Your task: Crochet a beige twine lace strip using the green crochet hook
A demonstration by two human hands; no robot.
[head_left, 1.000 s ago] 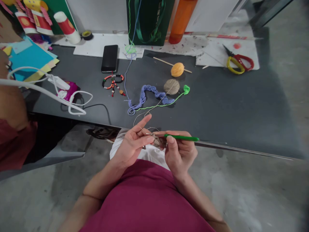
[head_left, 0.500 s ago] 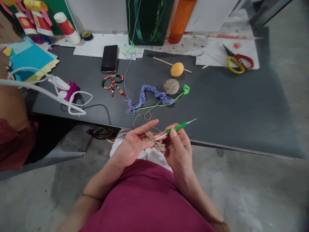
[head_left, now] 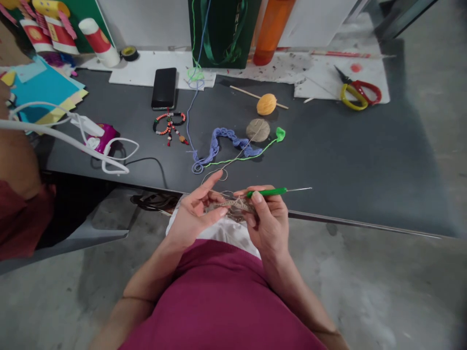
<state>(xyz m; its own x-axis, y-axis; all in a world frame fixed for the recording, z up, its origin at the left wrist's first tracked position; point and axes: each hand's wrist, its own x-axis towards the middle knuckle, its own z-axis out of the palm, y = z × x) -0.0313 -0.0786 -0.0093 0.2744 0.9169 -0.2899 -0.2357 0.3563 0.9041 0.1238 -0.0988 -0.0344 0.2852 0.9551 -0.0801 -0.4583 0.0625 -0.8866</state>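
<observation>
My right hand (head_left: 270,218) pinches a green-handled crochet hook (head_left: 268,192); its thin metal tip points right, over the table edge. A small beige crochet piece (head_left: 239,205) spans the space between my hands, above my lap. On its left end, the thumb and fingers of my left hand (head_left: 193,214) close, the index finger lifted. My right fingers touch its right end. Beige yarn runs up to a beige yarn ball (head_left: 258,130) on the table. Nearby lie a purple crocheted strip (head_left: 221,136) and a green crocheted leaf-like piece (head_left: 280,134).
A yellow yarn ball (head_left: 266,104) rests by a thin stick. Scissors (head_left: 361,94) lie far right; a phone (head_left: 164,88) and a beaded bracelet (head_left: 170,123) lie left. Behind stand a dark green bag (head_left: 222,39) and an orange bottle (head_left: 273,31). Another person's arm (head_left: 18,150) is at left.
The crochet hook has swung from slanting to nearly level and shifted right, off the left fingers. The beige piece has turned and spread between the hands. My left index finger has risen.
</observation>
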